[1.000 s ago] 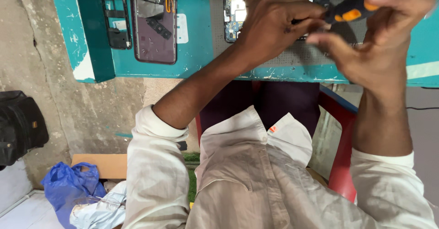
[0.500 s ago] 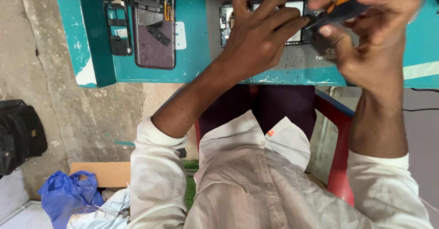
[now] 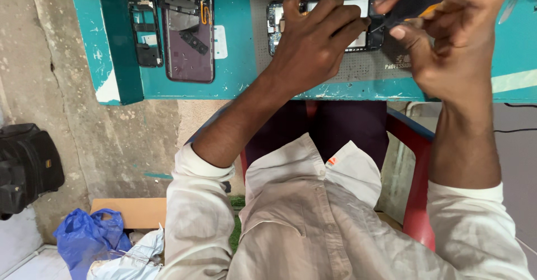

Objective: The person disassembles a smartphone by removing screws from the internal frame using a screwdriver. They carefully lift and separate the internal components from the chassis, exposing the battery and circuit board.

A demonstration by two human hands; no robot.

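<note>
Nearest, the person's cream cloth shirt (image 3: 313, 224) fills the lower view, sleeves pushed up above the forearms, with a red plastic chair (image 3: 417, 168) under it and, on the floor at the left, a crumpled blue plastic bag (image 3: 84, 238), a flat brown cardboard piece (image 3: 131, 212) and a black fabric bag (image 3: 25, 165). Further out, the left hand (image 3: 313, 45) lies palm down over the opened black smartphone with its bare circuit boards (image 3: 358, 20), its fingers (image 3: 335, 17) curled and spread lightly across the phone body, pressing it onto the grey textured work mat (image 3: 369, 70). The right hand (image 3: 453, 39) has thumb and fingers (image 3: 400, 33) closed tight around a black-and-orange screwdriver handle (image 3: 417, 3), the tool angled down toward the phone's right end; the tip itself is hidden. The phone sits on the mat near the front edge of the teal painted counter (image 3: 235, 73), whose paint is chipped along the rim. Well to the left lie a dark purple glossy phone back cover (image 3: 187, 31) and, just beside it, a thin black plastic frame (image 3: 144, 31). Compared with half a second ago, the left fingers have slid slightly lower over the phone, and the screwdriver is held a little steeper.
</note>
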